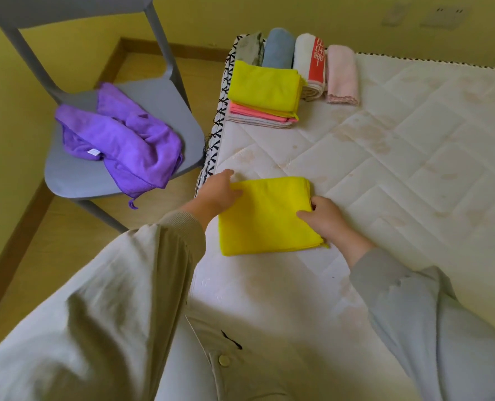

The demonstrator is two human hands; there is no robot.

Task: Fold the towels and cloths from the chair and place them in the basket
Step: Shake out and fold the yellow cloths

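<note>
1. Since no basket is in view, I judge the mattress is my staging spot; purple towels wait on the chair.
2. Yellow cloth lies folded near the mattress edge.
3. My left hand and right hand pinch its opposite sides, so I'd lift level to keep layers stacked.

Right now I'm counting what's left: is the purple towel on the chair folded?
Not folded. The purple towel lies crumpled in loose bunches on the chair, one corner hanging over the seat edge.
</note>
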